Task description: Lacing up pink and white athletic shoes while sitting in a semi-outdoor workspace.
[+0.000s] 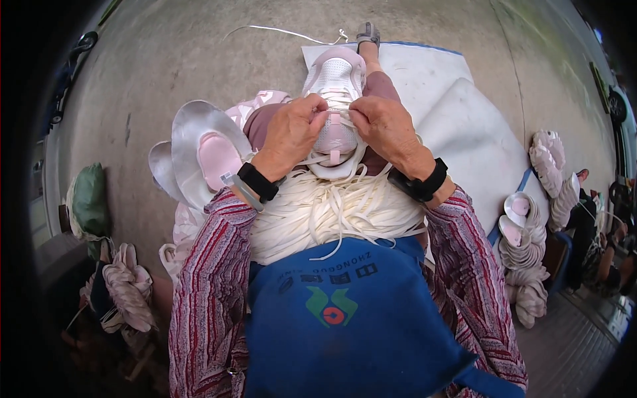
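A white and pink sneaker upper (337,69) lies across my lap, its mesh tongue showing between my hands. My left hand (293,127) pinches a white shoelace (338,106) at the left side of the eyelets. On the right side my right hand (388,129) is closed on the lace too, thumb and forefinger together. The fingertips partly cover the lace's exact path. Just below the upper, a heap of loose cream laces (332,212) rests on my blue apron (345,318).
Stacked pale shoe parts with pink insoles (219,156) stand at my left. A white sheet (458,132) covers the floor at right. Bundles of pink uppers (547,156) lie at far right, another bundle (129,288) at lower left. One stray lace (285,31) is ahead.
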